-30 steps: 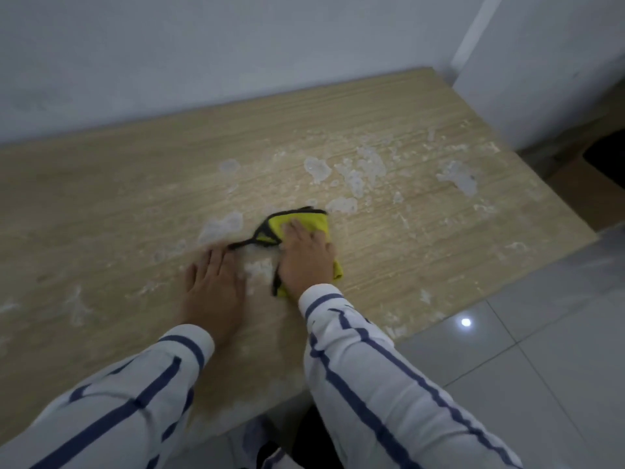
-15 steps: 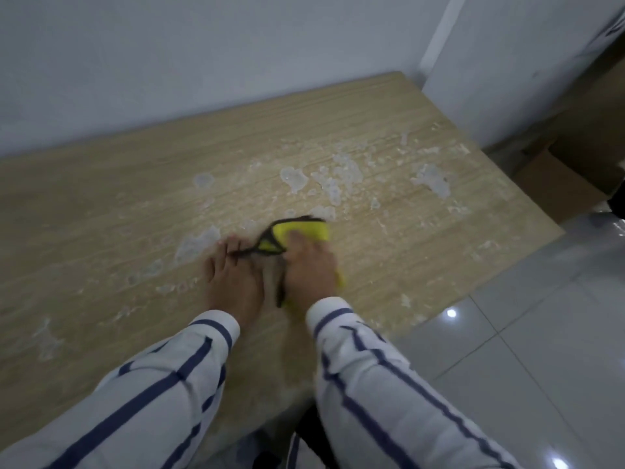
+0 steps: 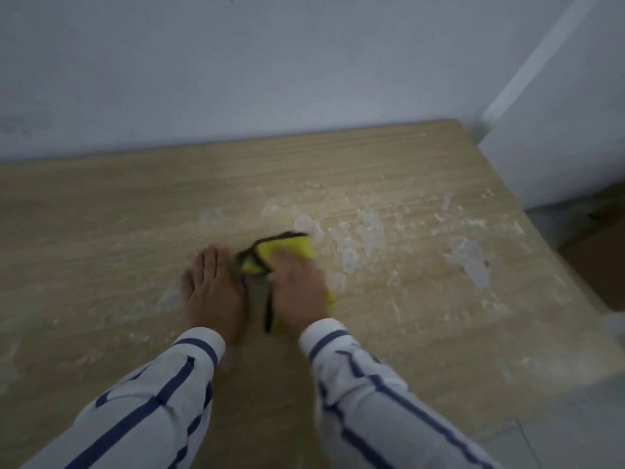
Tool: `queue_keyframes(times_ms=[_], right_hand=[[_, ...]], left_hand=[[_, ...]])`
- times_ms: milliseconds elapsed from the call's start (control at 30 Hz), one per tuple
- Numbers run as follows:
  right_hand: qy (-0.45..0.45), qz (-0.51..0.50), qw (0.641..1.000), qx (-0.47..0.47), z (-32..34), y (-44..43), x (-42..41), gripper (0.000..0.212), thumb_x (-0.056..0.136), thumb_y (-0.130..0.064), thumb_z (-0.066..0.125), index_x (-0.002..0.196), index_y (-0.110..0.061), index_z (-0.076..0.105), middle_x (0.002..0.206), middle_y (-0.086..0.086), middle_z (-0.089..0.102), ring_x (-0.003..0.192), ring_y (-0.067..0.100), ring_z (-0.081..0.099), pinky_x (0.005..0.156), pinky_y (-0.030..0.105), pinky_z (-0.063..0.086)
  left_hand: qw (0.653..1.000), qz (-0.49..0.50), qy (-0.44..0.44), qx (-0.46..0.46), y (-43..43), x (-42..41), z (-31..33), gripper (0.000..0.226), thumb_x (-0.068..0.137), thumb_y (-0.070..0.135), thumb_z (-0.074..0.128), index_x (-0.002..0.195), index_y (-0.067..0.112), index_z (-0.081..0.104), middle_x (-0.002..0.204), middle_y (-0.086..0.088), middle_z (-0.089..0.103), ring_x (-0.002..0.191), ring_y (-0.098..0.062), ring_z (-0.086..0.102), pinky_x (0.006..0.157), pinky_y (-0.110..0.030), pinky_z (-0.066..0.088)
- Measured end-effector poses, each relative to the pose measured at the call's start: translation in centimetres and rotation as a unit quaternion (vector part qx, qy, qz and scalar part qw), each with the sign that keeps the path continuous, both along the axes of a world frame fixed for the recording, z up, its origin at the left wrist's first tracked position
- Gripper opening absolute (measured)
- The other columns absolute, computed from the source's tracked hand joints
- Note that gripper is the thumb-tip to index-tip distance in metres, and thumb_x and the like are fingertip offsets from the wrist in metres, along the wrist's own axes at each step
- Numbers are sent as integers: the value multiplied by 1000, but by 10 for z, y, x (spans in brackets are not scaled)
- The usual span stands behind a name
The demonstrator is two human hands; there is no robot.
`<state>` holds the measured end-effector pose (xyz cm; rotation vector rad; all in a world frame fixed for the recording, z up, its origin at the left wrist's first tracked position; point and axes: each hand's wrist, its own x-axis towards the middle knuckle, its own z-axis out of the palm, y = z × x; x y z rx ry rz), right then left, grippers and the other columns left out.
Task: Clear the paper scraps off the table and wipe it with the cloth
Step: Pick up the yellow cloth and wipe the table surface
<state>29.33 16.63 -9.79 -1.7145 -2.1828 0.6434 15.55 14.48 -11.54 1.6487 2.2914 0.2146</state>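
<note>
Wiping step: right hand [image 3: 299, 289] pressed flat on the cloth [image 3: 287, 248], left hand [image 3: 213, 292] spread on the bench [image 3: 101, 231]; paper scraps [image 3: 370, 231] beyond likely need sweeping next

Wall: plain grey-white wall [image 3: 236, 62], 12 o'clock
Floor: pale grey floor [image 3: 575, 431] — 4 o'clock
Furniture: light wood-grain table [image 3: 101, 231], centre

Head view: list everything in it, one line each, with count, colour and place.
table: one, light wood grain, against the wall.
cloth: one, yellow with dark edging, mid-table under the right hand.
paper scraps: many, whitish, scattered mostly right of the cloth.
wall: one, pale grey, behind the table.
floor: one, grey tiles, lower right.
sleeves: two, white with blue stripes, bottom.
left hand: one, flat on the table, left of the cloth.
right hand: one, pressing on the cloth.
</note>
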Motion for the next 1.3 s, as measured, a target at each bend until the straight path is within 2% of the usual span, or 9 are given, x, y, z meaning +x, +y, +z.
queue_keyframes(times_ms=[100,333,433,567,933,1000,1167,1233,1300], right_hand=[[-59,128,989,39,-8,11,-10,41,91,-25,38,128,-15,50,137,10,51,113,38,48,92,49,38],[-79,-286,955,11,-4,107,100,38,95,-24,40,132,-19,44,133,12,52,123,37,40,101,48,33],[28,-136,989,41,-4,113,23,37,90,-21,44,126,-21,50,125,10,57,114,33,49,97,42,37],[-46,126,989,60,-10,107,-32,36,93,-25,43,128,-18,46,145,3,41,118,35,40,94,47,32],[-131,-288,949,0,-12,210,217,39,96,-27,37,134,-17,41,140,14,45,126,41,36,103,53,29],[-84,-273,958,33,-11,205,195,36,93,-25,39,127,-21,48,126,15,56,115,39,48,97,47,38],[-122,26,986,107,-18,106,88,41,81,-27,42,118,-21,58,123,4,63,94,29,61,78,42,50],[-143,20,980,139,-16,108,117,39,78,-30,41,109,-22,62,117,1,67,85,29,64,68,40,52],[-183,-109,971,112,-20,120,179,37,85,-26,44,119,-20,59,123,8,63,98,37,60,79,48,49]], left_hand=[[1000,12,22,1,10,-2,-2,60,96,38,22,149,15,8,158,-6,1,145,-23,-4,117,-46,0],[999,42,20,10,28,3,0,60,98,39,17,149,11,4,158,-5,1,145,-21,-4,118,-42,-1],[999,39,21,0,39,4,-3,60,97,40,13,149,13,3,158,-4,-2,145,-20,-6,118,-42,-2],[998,49,32,8,60,13,-3,59,97,40,16,149,14,9,158,-7,4,145,-22,0,117,-44,2],[999,-11,23,25,119,88,1,61,95,39,14,148,9,10,157,-8,9,145,-24,3,117,-42,0],[999,-23,34,24,125,91,-2,65,91,41,11,148,10,12,157,-8,11,145,-25,5,117,-44,2],[998,-42,45,13,130,88,-6,67,87,39,12,148,11,17,157,-7,11,145,-25,5,117,-47,5],[998,-42,43,24,129,87,-5,61,93,37,14,148,9,18,157,-8,13,144,-26,6,117,-48,6],[998,-48,31,17,126,90,-2,58,97,35,21,148,8,14,157,-9,11,145,-26,4,117,-48,4]])
